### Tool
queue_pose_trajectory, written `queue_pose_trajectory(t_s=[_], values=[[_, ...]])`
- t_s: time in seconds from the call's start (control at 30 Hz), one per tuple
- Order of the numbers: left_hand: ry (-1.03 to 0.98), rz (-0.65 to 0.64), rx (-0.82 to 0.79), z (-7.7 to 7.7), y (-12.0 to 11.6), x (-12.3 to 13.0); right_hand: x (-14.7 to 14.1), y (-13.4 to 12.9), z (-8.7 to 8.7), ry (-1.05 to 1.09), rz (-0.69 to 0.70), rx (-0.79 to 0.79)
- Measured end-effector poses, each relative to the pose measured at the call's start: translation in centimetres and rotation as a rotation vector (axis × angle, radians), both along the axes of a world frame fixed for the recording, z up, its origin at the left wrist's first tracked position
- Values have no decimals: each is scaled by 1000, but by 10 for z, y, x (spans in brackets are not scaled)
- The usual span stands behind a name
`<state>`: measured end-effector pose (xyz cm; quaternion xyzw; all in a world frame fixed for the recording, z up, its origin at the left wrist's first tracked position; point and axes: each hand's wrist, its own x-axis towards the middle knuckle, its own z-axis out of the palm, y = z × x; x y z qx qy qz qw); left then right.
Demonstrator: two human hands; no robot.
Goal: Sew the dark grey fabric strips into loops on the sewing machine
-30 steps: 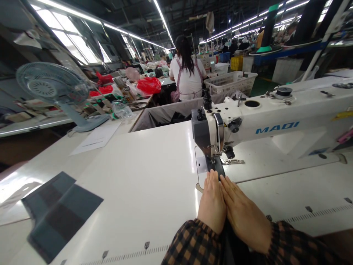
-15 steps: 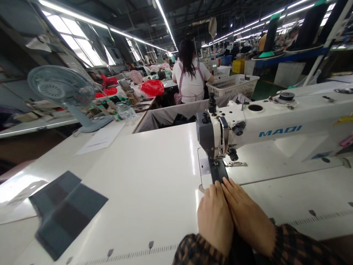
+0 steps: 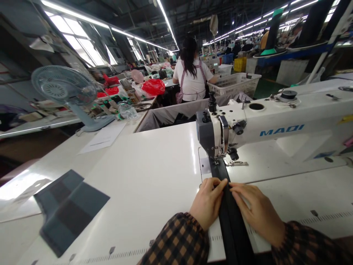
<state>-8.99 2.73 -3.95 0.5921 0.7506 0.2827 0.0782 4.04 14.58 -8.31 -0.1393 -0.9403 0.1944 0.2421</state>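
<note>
A long black fabric strip (image 3: 234,224) runs from the front table edge up under the presser foot of the white sewing machine (image 3: 264,117). My left hand (image 3: 208,201) pinches its left edge just in front of the foot, thumb and fingers together. On the other side my right hand (image 3: 255,209) grips the right edge between thumb and fingers. Both hands are close together, with the strip between them. The needle area is partly hidden by the machine head.
Dark folded fabric (image 3: 73,211) lies on the white table (image 3: 154,176) at left. Behind it are a paper sheet (image 3: 103,139) and a grey-blue fan (image 3: 64,90). A cloth-lined bin (image 3: 162,114) adjoins the far edge. A person (image 3: 190,77) sits beyond, beside a white basket (image 3: 234,84).
My hands have moved apart from lying flat side by side on the strip to holding its two edges. More of the strip now shows between them.
</note>
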Motion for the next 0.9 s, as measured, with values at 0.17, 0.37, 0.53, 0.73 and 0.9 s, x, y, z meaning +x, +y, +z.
queue_pose_trajectory(t_s=[0.17,0.37,0.53,0.73,0.9], values=[[117,151,-28,-22,3,0,-10,15,-5,-117,-53,140],[145,169,-77,-33,5,18,-9,-5,-4,-184,37,212],[130,215,-34,-34,8,25,-9,-9,-3,-137,67,155],[58,237,-45,-33,10,24,-13,-12,5,-164,119,107],[3,251,-64,-29,10,23,-13,-11,7,-195,131,98]])
